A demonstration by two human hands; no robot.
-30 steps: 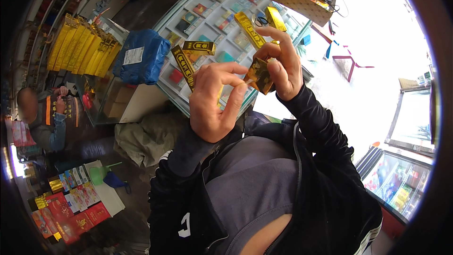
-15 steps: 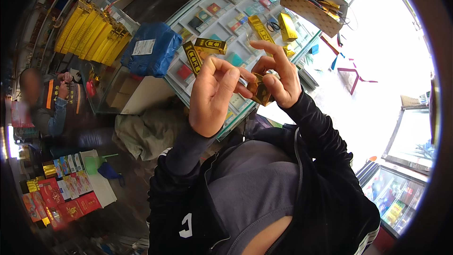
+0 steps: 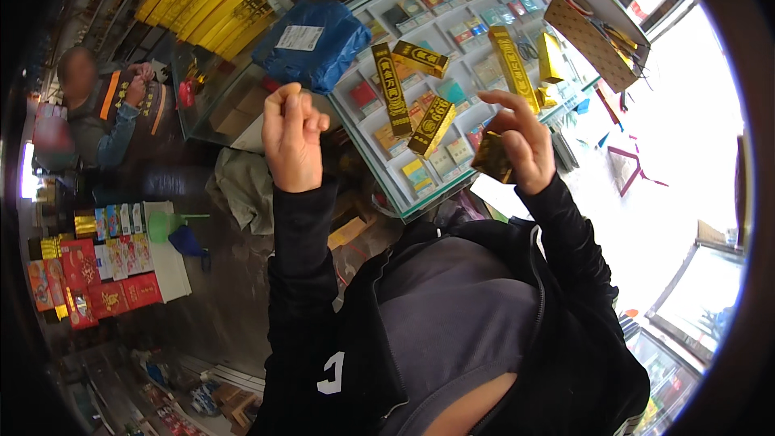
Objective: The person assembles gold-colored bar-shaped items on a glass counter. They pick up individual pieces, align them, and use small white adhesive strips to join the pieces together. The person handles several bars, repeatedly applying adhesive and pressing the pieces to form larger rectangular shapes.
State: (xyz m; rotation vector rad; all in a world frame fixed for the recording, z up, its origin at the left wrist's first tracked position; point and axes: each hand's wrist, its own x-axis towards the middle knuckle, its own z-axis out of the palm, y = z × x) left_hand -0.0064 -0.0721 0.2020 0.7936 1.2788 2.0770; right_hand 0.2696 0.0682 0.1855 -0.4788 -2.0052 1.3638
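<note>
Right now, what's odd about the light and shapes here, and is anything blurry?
Head view: floor at right washed out nearly white, while the floor at left stays dim; head view: yellow packages seem to bow, and the corners fade to black; head view: the co-worker has a blurred head; head view: the gold box in the right hand looks dark.

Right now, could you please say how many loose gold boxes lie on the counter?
5 clear ones: three gold boxes near the blue parcel, two flanking the scissors; others may be hidden.
</note>
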